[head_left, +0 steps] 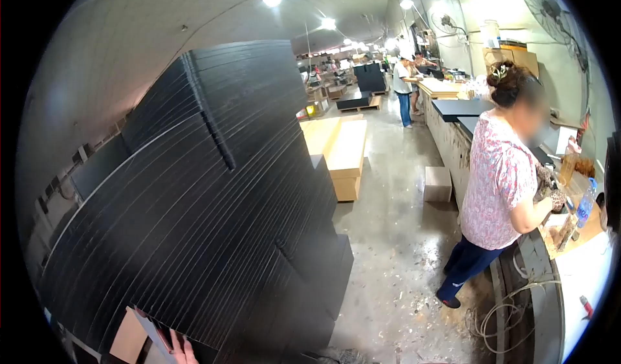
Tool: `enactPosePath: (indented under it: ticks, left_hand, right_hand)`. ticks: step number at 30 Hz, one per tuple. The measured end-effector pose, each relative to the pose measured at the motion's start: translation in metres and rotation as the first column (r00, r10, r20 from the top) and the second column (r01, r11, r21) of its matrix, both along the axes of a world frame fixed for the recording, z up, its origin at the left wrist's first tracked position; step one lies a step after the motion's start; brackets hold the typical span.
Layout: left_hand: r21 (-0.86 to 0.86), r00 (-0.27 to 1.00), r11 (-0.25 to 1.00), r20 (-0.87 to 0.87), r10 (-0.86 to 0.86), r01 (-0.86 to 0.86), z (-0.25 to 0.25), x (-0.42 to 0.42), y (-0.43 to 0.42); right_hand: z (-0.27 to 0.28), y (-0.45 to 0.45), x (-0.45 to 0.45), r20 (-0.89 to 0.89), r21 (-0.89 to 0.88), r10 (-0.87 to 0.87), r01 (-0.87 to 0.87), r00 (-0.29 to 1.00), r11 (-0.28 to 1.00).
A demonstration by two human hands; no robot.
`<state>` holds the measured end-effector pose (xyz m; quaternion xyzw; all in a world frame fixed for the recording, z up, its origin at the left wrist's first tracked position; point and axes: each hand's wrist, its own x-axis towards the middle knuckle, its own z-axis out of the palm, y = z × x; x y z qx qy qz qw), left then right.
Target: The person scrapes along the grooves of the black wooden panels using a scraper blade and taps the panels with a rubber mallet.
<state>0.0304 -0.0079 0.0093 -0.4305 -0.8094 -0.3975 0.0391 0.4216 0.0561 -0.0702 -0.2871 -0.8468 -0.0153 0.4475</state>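
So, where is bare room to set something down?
Floor between the black stack and small box looks mostly bare; so does white tabletop between tan board and red tool. Around the bottles it is crowded.

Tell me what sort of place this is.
Probably a furniture or panel workshop: a tall stack of black panels, a pile of pale boards, and a long workbench with a person standing at it.

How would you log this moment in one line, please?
left hand near tan board, grip unclear | right hand not visible | black panels stacked | person at workbench
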Motion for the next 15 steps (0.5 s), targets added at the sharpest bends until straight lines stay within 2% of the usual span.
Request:
enactPosePath:
  ticks: [1, 2, 3, 4, 7, 8, 9, 10, 11, 12, 13, 14, 15]
  left_hand:
    - [0.114, 0.954, 0.977, 0.221, -0.202, 0.180, -0.023, -0.016, -0.002]
    - [-0.027, 0.981, 0.990, 0.136, -0.136, 0.141, -0.016, -0.003, -0.004]
    - [-0.165, 0.996, 0.983, 0.042, -0.081, 0.087, -0.006, 0.012, -0.006]
    - [-0.221, 0.995, 0.971, 0.058, -0.081, 0.092, 0.009, 0.030, -0.004]
    - [-0.199, 0.982, 0.979, -0.170, -0.078, 0.044, -0.008, 0.017, 0.007]
    - [-0.139, 0.968, 0.982, -0.198, -0.151, 0.125, -0.024, 0.001, 0.009]
    - [-0.164, 0.978, 0.984, -0.182, -0.099, 0.069, -0.026, 0.002, 0.012]
    - [-0.226, 0.959, 0.974, -0.271, -0.076, 0.014, -0.007, 0.028, 0.014]
    - [-0.283, 0.932, 0.958, -0.358, -0.058, -0.049, 0.011, 0.049, 0.014]
    - [-0.186, 0.942, 0.983, -0.329, -0.067, 0.005, -0.007, 0.035, 0.021]
    - [-0.161, 0.958, 0.985, -0.267, -0.101, 0.059, -0.024, 0.023, 0.019]
    - [-0.153, 0.948, 0.985, -0.292, -0.128, 0.086, -0.025, 0.022, 0.018]
    - [-0.148, 0.937, 0.983, -0.315, -0.155, 0.113, -0.025, 0.021, 0.017]
  right_hand:
    - [0.010, 0.000, 0.006, 0.183, 0.182, -0.112, 0.078, 0.977, 0.980]
    - [0.015, -0.001, 0.004, -0.019, -0.122, 0.006, -0.008, 1.000, 0.992]
    - [0.019, -0.002, -0.001, -0.245, -0.392, 0.056, -0.151, 0.968, 0.908]
    - [0.023, -0.003, -0.004, -0.463, -0.587, 0.031, -0.333, 0.886, 0.738]
    - [0.032, 0.005, 0.003, -0.425, -0.601, 0.091, -0.356, 0.901, 0.716]
    - [0.026, 0.006, 0.000, -0.407, -0.570, 0.089, -0.329, 0.909, 0.753]
    - [0.012, 0.006, -0.005, -0.389, -0.538, 0.088, -0.304, 0.917, 0.786]
    - [0.001, 0.007, -0.010, -0.371, -0.504, 0.088, -0.280, 0.925, 0.817]
    - [-0.008, 0.006, -0.014, -0.320, -0.545, 0.101, -0.270, 0.942, 0.793]
    - [-0.015, 0.006, -0.018, -0.268, -0.586, 0.117, -0.258, 0.956, 0.768]
    - [-0.020, 0.008, -0.022, -0.213, -0.625, 0.138, -0.244, 0.967, 0.742]
    - [-0.019, 0.014, -0.026, -0.171, -0.343, 0.212, -0.260, 0.962, 0.903]
    - [-0.015, 0.021, -0.031, -0.111, -0.025, 0.272, -0.277, 0.956, 0.961]
